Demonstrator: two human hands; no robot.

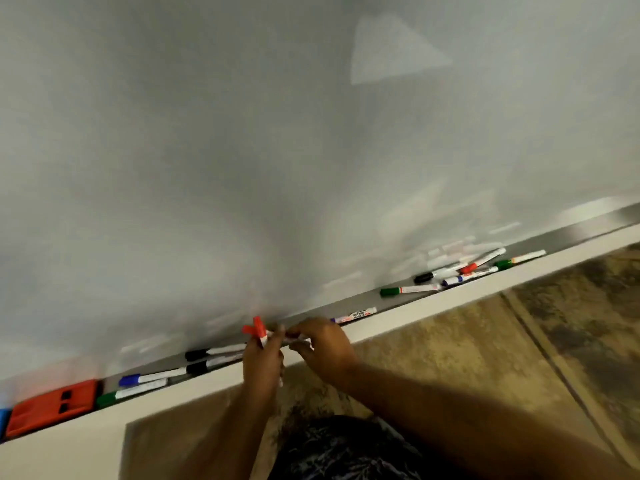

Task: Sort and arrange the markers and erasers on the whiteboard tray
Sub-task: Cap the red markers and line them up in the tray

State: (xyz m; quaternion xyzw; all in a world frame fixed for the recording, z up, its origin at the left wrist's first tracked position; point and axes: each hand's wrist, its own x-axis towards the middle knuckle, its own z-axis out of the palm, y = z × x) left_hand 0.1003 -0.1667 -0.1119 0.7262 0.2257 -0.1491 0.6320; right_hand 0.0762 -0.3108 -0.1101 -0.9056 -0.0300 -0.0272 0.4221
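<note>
Red-capped markers [258, 330], at least two, stand bunched in the left hand [262, 362], caps up and barrels running down into the fist, their long axes near upright and leaning slightly toward the whiteboard [242, 150]. The left hand's fingers curl round them just above the whiteboard tray [398, 315]. The right hand [323, 344] sits just beside it, fingers bent and pinching what looks like another marker barrel at the tray's front lip; blur hides exactly what it is.

The tray runs from lower left to upper right, and the loose markers mostly lie along it. Left of the hands lie two black-capped markers [199, 362], then a blue-capped marker [150, 377] and a green-capped marker [131, 394], all with caps to the left. At the far left rests an orange eraser [52, 405], with a blue object [2, 419] cut off by the frame edge.

Right of the hands lies a white marker [356, 315] with a printed label too blurred to read. Further along is a green-capped marker [408, 290], then a crossed heap of markers [460, 270] with black, blue, red and green caps.

Below the tray a mottled brown floor [485, 341] shows.
</note>
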